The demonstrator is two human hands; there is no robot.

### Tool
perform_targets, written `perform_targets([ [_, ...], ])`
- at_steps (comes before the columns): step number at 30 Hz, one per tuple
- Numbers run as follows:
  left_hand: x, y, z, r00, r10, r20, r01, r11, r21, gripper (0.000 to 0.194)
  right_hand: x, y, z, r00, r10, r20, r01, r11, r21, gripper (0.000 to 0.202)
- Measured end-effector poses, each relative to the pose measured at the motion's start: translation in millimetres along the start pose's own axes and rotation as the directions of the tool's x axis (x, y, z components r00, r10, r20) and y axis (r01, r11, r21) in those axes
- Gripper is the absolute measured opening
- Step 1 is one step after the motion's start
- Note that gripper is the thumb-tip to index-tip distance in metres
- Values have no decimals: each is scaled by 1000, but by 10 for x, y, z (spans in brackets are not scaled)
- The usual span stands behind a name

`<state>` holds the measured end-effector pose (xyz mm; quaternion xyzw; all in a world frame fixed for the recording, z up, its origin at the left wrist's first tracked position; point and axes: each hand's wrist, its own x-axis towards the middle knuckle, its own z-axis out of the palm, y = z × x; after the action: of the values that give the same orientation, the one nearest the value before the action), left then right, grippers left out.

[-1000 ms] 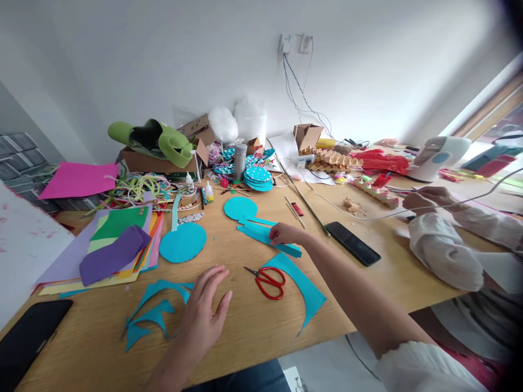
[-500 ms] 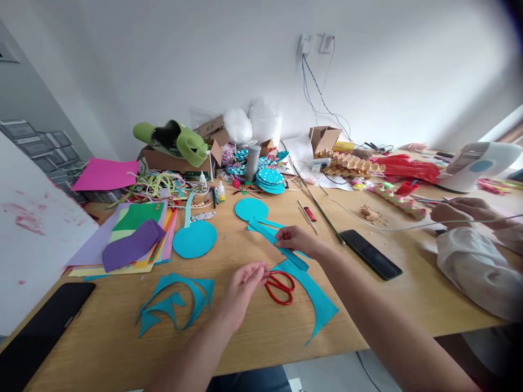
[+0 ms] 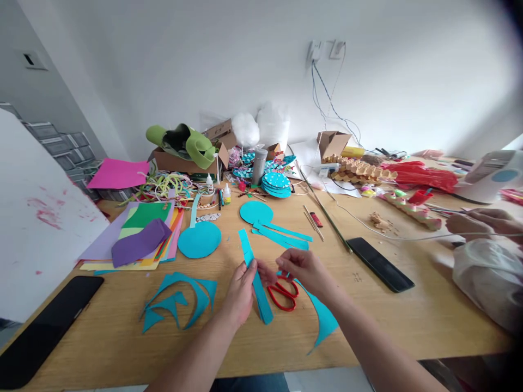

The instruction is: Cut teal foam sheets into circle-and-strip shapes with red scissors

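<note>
My left hand [image 3: 241,291] grips a blue paper strip [image 3: 248,247], pinched between thumb and fingers and slanting across the palm. My right hand [image 3: 302,269] hovers just right of it with fingers curled together; whether anything is between the fingertips is hidden. Just below the right hand lies a pair of red-handled scissors [image 3: 284,295], its blades mostly covered. A curved blue paper offcut [image 3: 324,321] sits beside the scissors. Beyond my hands are more blue strips [image 3: 286,238] and a blue paper disc [image 3: 256,212]. Another blue disc [image 3: 199,239] with a strip lies to the left.
Curved blue scraps [image 3: 198,299] lie front left, near a black phone-like slab [image 3: 49,321]. Coloured sheets [image 3: 145,218] are stacked behind. A black phone [image 3: 379,264] rests at right, near another person's hands [image 3: 482,223]. A long green stick [image 3: 327,209] and craft supplies occupy the back.
The blue strip has gone from my right hand to my left and now slants nearer to me. My right hand has moved down toward the scissors. The view has shifted slightly.
</note>
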<state>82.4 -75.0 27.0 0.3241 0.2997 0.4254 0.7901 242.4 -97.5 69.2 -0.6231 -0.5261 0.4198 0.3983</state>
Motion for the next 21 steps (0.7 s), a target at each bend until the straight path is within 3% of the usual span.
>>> perform_targets([
  [2,-58,6,-31,995,-45,87,35,993,112,36,47,-107,-76,997,-71,-34,72,997,38,38],
  [6,-144,-8,-30,958,-180,224,121,959,257,40,177,-234,-57,991,-134,15,130,982,139,42],
  [11,-158,9,-53,929,-300,217,241,935,260,38,319,-213,17,987,-114,-112,129,982,137,37],
  [15,-150,35,-123,916,-346,203,287,919,269,36,367,-223,-109,969,-80,-234,131,968,213,38],
  [17,-151,35,-159,910,-362,203,301,912,279,36,417,-249,-263,934,-78,-349,179,947,267,38],
  [19,-148,29,-198,914,-364,179,309,911,274,37,500,-282,-452,862,-66,-503,267,902,339,35],
  [21,-136,26,-241,928,-350,127,313,918,245,37,604,-307,-625,774,36,-632,321,838,441,28],
])
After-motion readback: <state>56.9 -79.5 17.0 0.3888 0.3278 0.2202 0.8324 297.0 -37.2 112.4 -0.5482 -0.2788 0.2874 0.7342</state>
